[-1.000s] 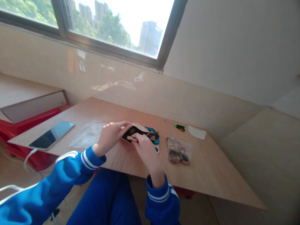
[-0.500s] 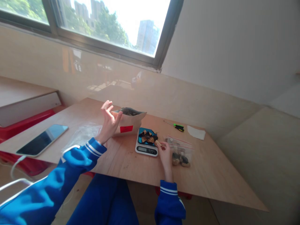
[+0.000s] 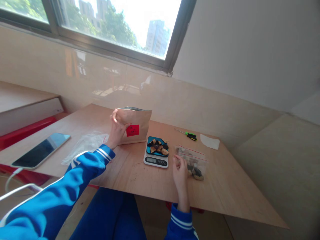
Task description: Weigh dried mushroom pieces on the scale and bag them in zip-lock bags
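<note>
My left hand (image 3: 118, 130) grips the left side of a brown kraft paper bag (image 3: 140, 121), thumb on its front by a red label. The bag stands upright with its top open. To its right, a white kitchen scale (image 3: 156, 162) with a blue top holds several dark-and-tan dried pieces, perhaps mushrooms (image 3: 158, 146). My right hand (image 3: 180, 168) is closed, fingertips pinched together at the left edge of a clear zip bag (image 3: 197, 158) with more such pieces inside. Whether the fingers grip that bag's edge or something small, I cannot tell.
A phone (image 3: 41, 151) with a white cable lies at the table's left, beside crumpled clear plastic (image 3: 86, 146). Behind the zip bag are a green-and-black screwdriver (image 3: 190, 135) and a white paper piece (image 3: 210, 141). Crumbs dot the table (image 3: 145, 180). A wall and window rise behind.
My right hand has drawn back from the scale to the zip bag, leaving a piece on the pile. My left hand has closed on the paper bag, which now stands straighter.
</note>
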